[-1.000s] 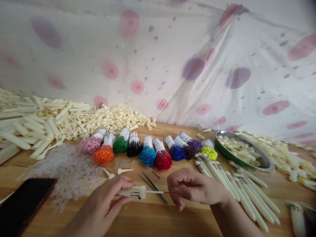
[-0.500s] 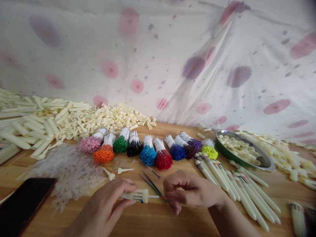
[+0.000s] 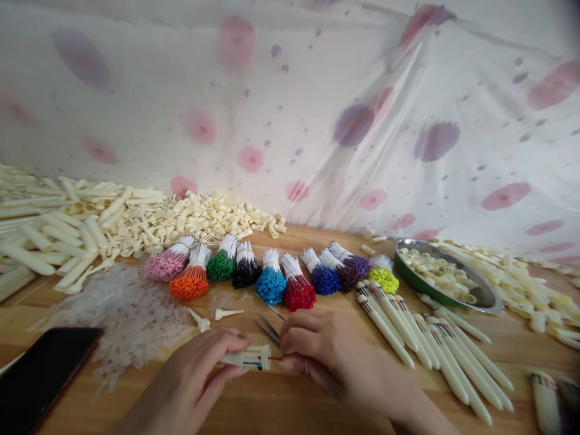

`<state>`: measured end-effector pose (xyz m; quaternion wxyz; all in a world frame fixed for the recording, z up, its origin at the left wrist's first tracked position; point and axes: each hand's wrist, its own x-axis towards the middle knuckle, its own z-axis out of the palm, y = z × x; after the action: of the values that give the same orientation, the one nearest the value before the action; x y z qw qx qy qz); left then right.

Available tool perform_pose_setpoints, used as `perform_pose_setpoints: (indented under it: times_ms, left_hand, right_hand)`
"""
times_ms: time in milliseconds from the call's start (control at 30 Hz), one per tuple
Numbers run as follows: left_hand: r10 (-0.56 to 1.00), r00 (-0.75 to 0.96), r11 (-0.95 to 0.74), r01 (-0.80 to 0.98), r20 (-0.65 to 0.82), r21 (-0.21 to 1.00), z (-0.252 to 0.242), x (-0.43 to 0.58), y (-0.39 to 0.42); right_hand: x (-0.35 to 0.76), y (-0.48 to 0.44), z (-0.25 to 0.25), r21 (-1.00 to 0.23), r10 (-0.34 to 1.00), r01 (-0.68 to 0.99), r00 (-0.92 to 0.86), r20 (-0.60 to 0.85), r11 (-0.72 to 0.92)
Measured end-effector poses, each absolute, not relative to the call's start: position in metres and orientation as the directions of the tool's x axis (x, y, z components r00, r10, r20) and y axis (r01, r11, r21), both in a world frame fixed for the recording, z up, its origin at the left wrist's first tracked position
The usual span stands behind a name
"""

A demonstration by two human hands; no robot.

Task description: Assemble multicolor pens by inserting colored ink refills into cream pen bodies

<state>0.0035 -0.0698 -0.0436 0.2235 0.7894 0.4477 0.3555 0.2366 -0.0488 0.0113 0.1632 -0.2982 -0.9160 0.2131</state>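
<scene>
My left hand (image 3: 199, 374) grips a cream pen barrel (image 3: 247, 357) lying level over the wooden table (image 3: 281, 411). My right hand (image 3: 326, 353) pinches a thin red refill (image 3: 274, 357) whose visible end meets the barrel's open end; only a short length shows. Behind the hands runs a row of banded refill bundles: pink (image 3: 167, 263), orange (image 3: 190, 284), green (image 3: 222, 264), black (image 3: 246, 272), blue (image 3: 270, 284), red (image 3: 299, 293), dark blue (image 3: 324, 278), purple (image 3: 351, 269), yellow-green (image 3: 383, 277).
Assembled cream pens (image 3: 421, 338) lie in a row at right beside a green-rimmed metal dish (image 3: 410, 275) of small parts. Heaps of cream barrels and clips (image 3: 136, 220) fill the left, clear caps (image 3: 122, 314) nearer. A dark phone (image 3: 40, 371) lies lower left. Tweezers (image 3: 268, 328) rest by my fingers.
My right hand has moved left toward the barrel, and the red refill has gone in until only a short piece shows. The left hand has stayed nearly still.
</scene>
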Motion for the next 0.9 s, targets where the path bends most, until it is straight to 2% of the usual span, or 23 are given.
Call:
perform_pose_setpoints:
  times_ms: [133,200,267,367,433,500,567,700,900]
  left_hand:
    - [0.879,0.348,-0.474,0.553,0.327,0.685,-0.043,0.004,-0.069]
    - [0.883,0.338,-0.466,0.552,0.325,0.692,-0.042,0.003,-0.068]
    - [0.89,0.324,-0.454,0.555,0.322,0.697,-0.041,0.002,-0.068]
    - [0.903,0.296,-0.429,0.569,0.313,0.701,-0.04,0.0,-0.065]
    - [0.911,0.273,-0.411,0.572,0.308,0.709,-0.039,-0.001,-0.063]
    - [0.916,0.258,-0.401,0.566,0.308,0.72,-0.038,-0.003,-0.061]
    - [0.915,0.249,-0.403,0.555,0.317,0.727,-0.037,-0.004,-0.06]
    - [0.922,0.234,-0.387,0.553,0.309,0.738,-0.037,-0.004,-0.06]
    - [0.939,0.255,-0.333,0.495,0.232,0.803,-0.04,-0.006,-0.059]
  right_hand:
    - [0.228,-0.051,0.003,-0.331,0.586,0.501,-0.771,0.249,0.8]
    - [0.228,-0.049,0.0,-0.321,0.593,0.507,-0.749,0.296,0.8]
    - [0.232,-0.046,-0.002,-0.362,0.642,0.538,-0.703,0.306,0.761]
    - [0.235,-0.038,-0.009,-0.375,0.794,0.712,-0.594,0.131,0.594]
    - [0.234,-0.034,-0.018,-0.268,0.872,0.845,-0.488,-0.035,0.463]
    - [0.23,-0.031,-0.029,-0.156,0.903,0.906,-0.412,-0.119,0.393]
    - [0.224,-0.03,-0.039,-0.111,0.906,0.915,-0.4,-0.136,0.387]
    - [0.213,-0.035,-0.053,-0.105,0.899,0.907,-0.419,-0.131,0.407]
    - [0.209,-0.036,-0.056,-0.15,0.903,0.91,-0.406,-0.137,0.386]
